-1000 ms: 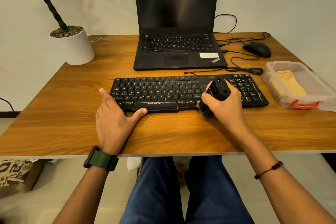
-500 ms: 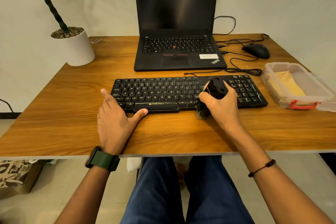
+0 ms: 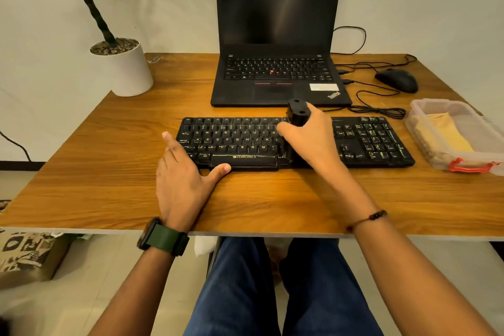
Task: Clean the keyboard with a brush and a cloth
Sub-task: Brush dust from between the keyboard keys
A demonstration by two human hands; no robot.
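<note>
The black keyboard lay near the front of the wooden counter, just before a dark laptop. The right hand had its fingers curled round a black brush, held upright over the keys right of the letter block. The left hand lay flat, fingers straight, thumb touching the keyboard's front edge. A yellow cloth sat in a clear box at the right, near a mouse.
</note>
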